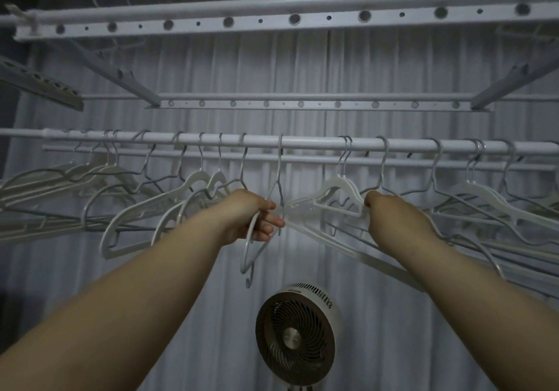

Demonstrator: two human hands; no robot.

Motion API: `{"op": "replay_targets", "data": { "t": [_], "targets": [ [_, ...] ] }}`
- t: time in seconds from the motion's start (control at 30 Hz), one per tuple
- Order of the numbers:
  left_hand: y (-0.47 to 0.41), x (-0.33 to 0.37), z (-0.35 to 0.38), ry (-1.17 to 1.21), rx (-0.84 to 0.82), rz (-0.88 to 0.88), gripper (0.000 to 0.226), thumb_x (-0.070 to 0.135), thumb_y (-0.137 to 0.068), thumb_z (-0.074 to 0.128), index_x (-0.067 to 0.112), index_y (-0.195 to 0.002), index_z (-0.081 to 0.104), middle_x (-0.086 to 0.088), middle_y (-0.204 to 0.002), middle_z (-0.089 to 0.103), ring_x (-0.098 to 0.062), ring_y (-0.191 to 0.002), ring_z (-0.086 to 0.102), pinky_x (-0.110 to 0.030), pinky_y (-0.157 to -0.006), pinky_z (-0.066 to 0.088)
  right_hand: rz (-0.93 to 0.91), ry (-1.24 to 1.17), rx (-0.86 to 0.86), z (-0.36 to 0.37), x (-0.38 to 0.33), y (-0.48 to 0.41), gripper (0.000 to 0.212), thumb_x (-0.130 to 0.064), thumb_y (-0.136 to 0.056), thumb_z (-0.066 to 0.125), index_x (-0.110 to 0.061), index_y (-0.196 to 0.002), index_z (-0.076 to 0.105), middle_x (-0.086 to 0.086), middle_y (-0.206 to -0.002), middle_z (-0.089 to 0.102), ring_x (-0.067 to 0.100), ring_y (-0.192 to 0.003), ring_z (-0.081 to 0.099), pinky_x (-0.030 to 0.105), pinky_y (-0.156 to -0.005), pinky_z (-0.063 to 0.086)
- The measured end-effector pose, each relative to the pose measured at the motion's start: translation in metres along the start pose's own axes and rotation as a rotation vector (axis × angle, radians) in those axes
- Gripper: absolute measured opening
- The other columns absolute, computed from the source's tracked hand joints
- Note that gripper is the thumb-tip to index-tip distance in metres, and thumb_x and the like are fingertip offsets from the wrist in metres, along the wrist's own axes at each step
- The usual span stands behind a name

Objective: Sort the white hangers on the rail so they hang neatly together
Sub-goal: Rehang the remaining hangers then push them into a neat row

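Observation:
A white rail (302, 142) runs across the view with several white hangers hooked on it, spread unevenly and crossing each other. My left hand (251, 216) is closed around a thin white hanger (248, 254) below the middle of the rail; its hook (279, 160) is on the rail. My right hand (390, 212) grips the shoulder of a thicker white hanger (335, 187) just to the right. More hangers bunch at the left (121, 191) and at the right (484, 203).
A round standing fan (295, 334) is below the hands, in front of a pale curtain (393, 315). Above the rail hang two drying-rack bars with holes (302, 18) (317, 104). A second thin rod (302, 159) runs just behind the rail.

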State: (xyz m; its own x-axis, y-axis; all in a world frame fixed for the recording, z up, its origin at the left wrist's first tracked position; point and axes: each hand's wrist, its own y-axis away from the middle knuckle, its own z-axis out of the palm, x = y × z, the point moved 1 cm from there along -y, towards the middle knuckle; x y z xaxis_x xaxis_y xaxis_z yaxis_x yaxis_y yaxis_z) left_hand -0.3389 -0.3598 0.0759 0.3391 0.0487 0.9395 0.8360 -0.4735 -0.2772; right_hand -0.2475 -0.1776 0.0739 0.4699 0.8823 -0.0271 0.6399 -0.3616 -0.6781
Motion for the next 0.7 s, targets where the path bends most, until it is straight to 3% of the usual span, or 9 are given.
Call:
{"op": "replay_targets", "data": {
  "t": [0.17,0.3,0.4,0.5,0.63,0.7],
  "targets": [
    [0.01,0.002,0.003,-0.134,0.047,0.005,0.023,0.017,-0.098,0.037,0.005,-0.084,0.051,-0.009,-0.07,0.059,-0.01,-0.038,0.059,-0.015,-0.036,0.049,0.013,0.021,0.012,-0.003,-0.004,0.004,0.035,-0.001,-0.091,0.038,-0.009,-0.124,0.048,0.011,-0.122,0.056,0.029,-0.111,0.056,0.031,-0.072,0.038],
    [0.02,0.003,0.001,-0.497,0.238,0.176,0.026,0.022,-0.097,0.038,0.01,-0.083,0.057,-0.01,-0.076,0.06,-0.026,-0.073,0.06,-0.028,-0.061,0.051,-0.061,0.021,0.096,-0.008,-0.012,0.011,0.038,-0.011,-0.092,0.043,-0.01,-0.129,0.046,0.011,-0.133,0.047,0.03,-0.123,0.04,0.036,-0.095,0.038],
    [0.037,0.001,-0.009,-0.97,0.56,0.402,0.032,0.026,-0.095,0.042,0.012,-0.114,0.063,-0.011,-0.111,0.065,-0.028,-0.112,0.053,-0.031,-0.087,0.042,-0.142,-0.157,0.192,-0.014,-0.026,0.014,0.04,-0.015,-0.091,0.046,-0.01,-0.131,0.047,0.009,-0.136,0.046,0.029,-0.125,0.038,0.033,-0.101,0.031],
    [0.05,-0.003,-0.028,-1.152,0.783,0.558,0.04,0.026,-0.088,0.053,0.009,-0.124,0.057,-0.012,-0.129,0.057,-0.032,-0.123,0.045,-0.038,-0.098,0.034,-0.149,-0.519,0.162,-0.018,-0.051,0.015,0.039,-0.018,-0.093,0.046,-0.008,-0.131,0.047,0.011,-0.135,0.05,0.027,-0.126,0.042,0.03,-0.101,0.034],
    [0.053,-0.007,-0.05,-1.214,0.726,0.292,0.051,0.036,-0.089,0.05,0.012,-0.133,0.043,-0.011,-0.137,0.05,-0.03,-0.128,0.04,-0.037,-0.102,0.03,-0.063,-0.851,-0.031,-0.016,-0.084,0.014,0.052,-0.033,-0.092,0.051,-0.008,-0.136,0.038,0.01,-0.136,0.049,0.025,-0.121,0.049,0.028,-0.091,0.039],
    [0.054,-0.009,-0.059,-1.254,0.722,0.23,0.053,0.038,-0.089,0.049,0.013,-0.135,0.039,-0.011,-0.138,0.048,-0.03,-0.129,0.039,-0.037,-0.103,0.03,-0.029,-0.899,-0.143,-0.01,-0.098,0.013,0.061,-0.037,-0.09,0.052,-0.008,-0.139,0.031,0.012,-0.14,0.045,0.027,-0.124,0.048,0.03,-0.096,0.039]
  ]
}}
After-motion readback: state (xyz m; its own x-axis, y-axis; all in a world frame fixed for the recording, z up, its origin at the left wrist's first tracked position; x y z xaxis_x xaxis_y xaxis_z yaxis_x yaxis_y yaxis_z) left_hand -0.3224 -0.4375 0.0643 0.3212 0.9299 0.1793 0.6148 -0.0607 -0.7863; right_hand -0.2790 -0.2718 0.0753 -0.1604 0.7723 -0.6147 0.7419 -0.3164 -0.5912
